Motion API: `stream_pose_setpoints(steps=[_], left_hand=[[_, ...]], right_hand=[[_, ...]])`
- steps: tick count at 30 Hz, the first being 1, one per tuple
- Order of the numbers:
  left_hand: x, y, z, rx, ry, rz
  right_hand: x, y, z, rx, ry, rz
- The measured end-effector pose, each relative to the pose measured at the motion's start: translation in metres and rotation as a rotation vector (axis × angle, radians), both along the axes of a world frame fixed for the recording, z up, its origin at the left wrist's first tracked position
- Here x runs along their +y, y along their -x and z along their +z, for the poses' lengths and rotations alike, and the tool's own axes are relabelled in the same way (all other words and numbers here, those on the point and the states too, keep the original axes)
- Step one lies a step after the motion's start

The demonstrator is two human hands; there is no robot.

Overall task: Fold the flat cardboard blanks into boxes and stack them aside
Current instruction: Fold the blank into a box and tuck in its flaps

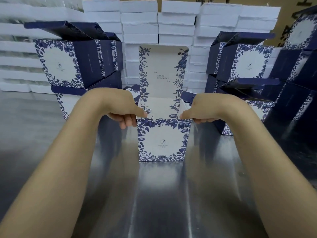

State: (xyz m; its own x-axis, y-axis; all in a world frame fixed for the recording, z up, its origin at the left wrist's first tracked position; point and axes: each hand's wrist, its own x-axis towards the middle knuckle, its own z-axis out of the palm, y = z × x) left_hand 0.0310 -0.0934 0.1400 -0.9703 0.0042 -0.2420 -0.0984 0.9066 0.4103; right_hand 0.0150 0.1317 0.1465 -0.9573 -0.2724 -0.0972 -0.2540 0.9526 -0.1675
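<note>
A white cardboard box with blue floral print [162, 141] stands on the steel table in the middle, its lid [162, 73] raised upright behind it. My left hand [123, 110] grips the box's left top edge, thumb inside over the rim and fingers curled outside. Opposite it, my right hand [199, 111] grips the right top edge the same way, thumb pointing inward. Folded boxes of the same print are stacked at the left [68, 62] and at the right [247, 62], most with dark blue flaps open.
The reflective steel table [163, 194] runs toward me between my forearms. Behind the boxes rises a wall of stacked white foam trays [140, 26]. More blue boxes [298, 79] are piled at the far right edge. Brown cartons [295, 16] stand at the back right.
</note>
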Motion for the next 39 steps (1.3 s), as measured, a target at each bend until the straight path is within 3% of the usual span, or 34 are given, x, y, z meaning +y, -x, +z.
stream_pose_setpoints(steps=[2,6,11,15,17,19,22,26,30,34,39], left_hand=[[-0.001,0.003,-0.002,0.03,-0.047,0.01],[0.0,0.008,-0.009,0.124,-0.13,0.045],[-0.012,0.013,-0.01,0.204,-0.204,0.093],[-0.042,0.016,-0.015,0.209,-0.308,0.263],[-0.044,0.016,-0.02,0.189,-0.437,0.267],[-0.039,0.018,-0.017,0.362,-0.575,0.225],[-0.032,0.018,-0.004,0.649,-0.578,0.115],[-0.01,0.016,-0.003,0.679,-0.441,-0.03],[0.007,0.013,-0.016,0.659,-0.299,-0.157],[0.015,0.016,-0.025,0.567,-0.369,-0.138],[0.031,0.017,-0.03,0.512,-0.296,-0.274]], right_hand=[[0.0,0.006,-0.005,-0.053,0.126,-0.011],[0.003,0.019,-0.02,-0.204,0.608,-0.037],[0.02,0.033,-0.029,-0.241,0.79,-0.065],[0.043,0.049,-0.035,-0.11,0.967,-0.328],[0.042,0.052,-0.035,-0.137,1.108,-0.344],[0.038,0.052,-0.032,-0.124,1.275,-0.305],[0.033,0.051,-0.024,-0.027,1.421,-0.2],[0.021,0.05,-0.023,0.039,1.4,-0.004],[0.009,0.051,-0.031,0.127,1.26,-0.009],[0.004,0.047,-0.04,0.12,1.197,0.056],[-0.003,0.044,-0.043,0.163,1.042,0.103]])
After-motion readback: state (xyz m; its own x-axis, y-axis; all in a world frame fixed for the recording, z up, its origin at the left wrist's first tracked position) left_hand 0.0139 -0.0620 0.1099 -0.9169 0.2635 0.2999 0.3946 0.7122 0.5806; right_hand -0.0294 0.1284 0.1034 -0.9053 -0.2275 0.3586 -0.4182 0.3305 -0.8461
